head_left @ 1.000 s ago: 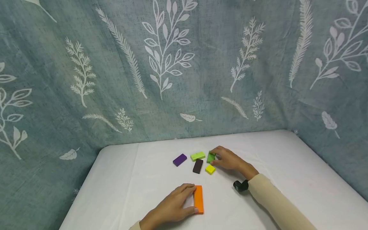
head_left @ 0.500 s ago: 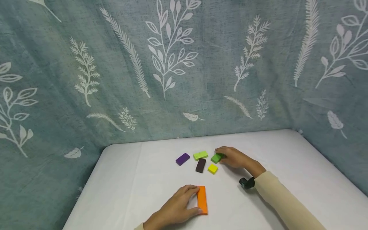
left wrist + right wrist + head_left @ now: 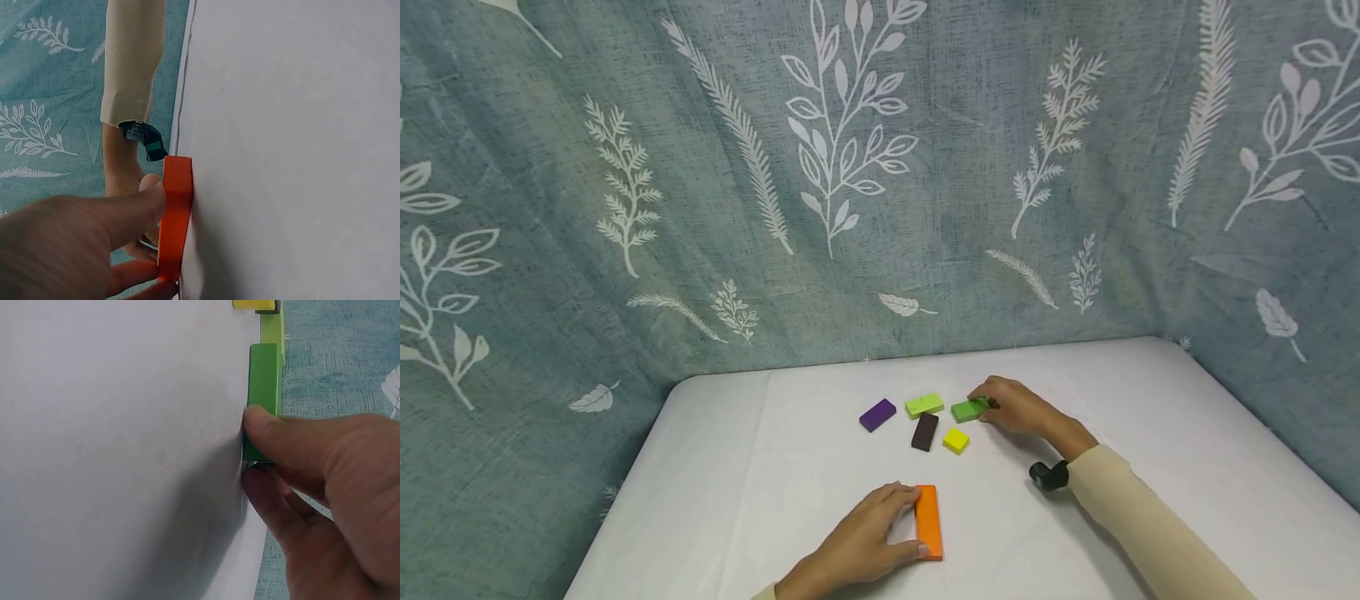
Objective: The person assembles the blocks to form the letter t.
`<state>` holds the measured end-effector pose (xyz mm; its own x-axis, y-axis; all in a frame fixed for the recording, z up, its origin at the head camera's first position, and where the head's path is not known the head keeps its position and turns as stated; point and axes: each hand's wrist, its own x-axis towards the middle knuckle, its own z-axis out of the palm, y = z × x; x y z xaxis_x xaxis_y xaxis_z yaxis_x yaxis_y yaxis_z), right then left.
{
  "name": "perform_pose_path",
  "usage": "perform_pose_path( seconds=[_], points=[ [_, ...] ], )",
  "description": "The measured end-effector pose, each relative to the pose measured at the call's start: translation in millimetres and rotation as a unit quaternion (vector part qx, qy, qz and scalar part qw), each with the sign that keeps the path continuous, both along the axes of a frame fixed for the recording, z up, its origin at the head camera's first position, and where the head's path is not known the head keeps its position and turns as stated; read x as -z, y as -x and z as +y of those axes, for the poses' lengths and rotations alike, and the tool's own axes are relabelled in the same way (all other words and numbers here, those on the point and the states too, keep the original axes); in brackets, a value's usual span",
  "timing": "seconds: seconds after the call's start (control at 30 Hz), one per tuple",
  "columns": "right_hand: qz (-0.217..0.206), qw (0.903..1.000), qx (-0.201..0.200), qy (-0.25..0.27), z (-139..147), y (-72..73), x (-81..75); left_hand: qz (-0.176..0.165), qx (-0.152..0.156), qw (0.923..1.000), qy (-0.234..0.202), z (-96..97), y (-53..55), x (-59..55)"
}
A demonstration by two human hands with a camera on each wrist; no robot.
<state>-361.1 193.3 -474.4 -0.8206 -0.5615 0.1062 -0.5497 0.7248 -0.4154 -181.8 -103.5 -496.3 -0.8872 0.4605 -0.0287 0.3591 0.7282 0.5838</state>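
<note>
Currently, I watch the left hand point(image 3: 868, 537) pinch the orange block point(image 3: 928, 523) between thumb and fingers on the near worktop point(image 3: 775, 500). Farther back, the right hand point(image 3: 1018, 407) pinches the right end of the green block point(image 3: 967, 411), near the lime block point(image 3: 924, 406), brown block point(image 3: 925, 432), yellow block point(image 3: 957, 441) and purple block point(image 3: 877, 415).

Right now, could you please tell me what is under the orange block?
White cloth shows around the orange block, held by the left hand; whatever the block's underside covers cannot be seen.
</note>
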Motion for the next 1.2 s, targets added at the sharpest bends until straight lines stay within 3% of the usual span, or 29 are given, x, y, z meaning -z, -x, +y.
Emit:
perform_pose_path(
  seconds=[0.2, 0.5, 0.77, 0.9, 1.2],
  points=[
    [-0.029, 0.9993, 0.022, -0.006, 2, 1.9, -1.5, 0.019, 0.004, 0.9998, -0.003, 0.4, -1.1, 0.6],
    [-0.026, 0.9994, 0.02, -0.011, 4, -0.1, -2.6, 0.039, 0.015, 0.9991, 0.001, -0.3, -2.8, 0.8],
    [-0.027, 0.9994, 0.023, -0.003, 7, 0.4, -1.4, 0.007, 0.005, 1.0, -0.001, -2.0, -2.7, -1.3],
    [-0.022, 0.9995, 0.023, 0.003, 10, -0.3, -0.4, 0.011, 0.009, 0.9999, -0.004, -2.4, -3.1, -0.2],
    [0.016, 0.9992, 0.003, 0.036, 20, -13.6, -13.9, 0.062, 0.03, 0.9976, 0.004, -5.3, -2.4, 0.1]
  ],
)
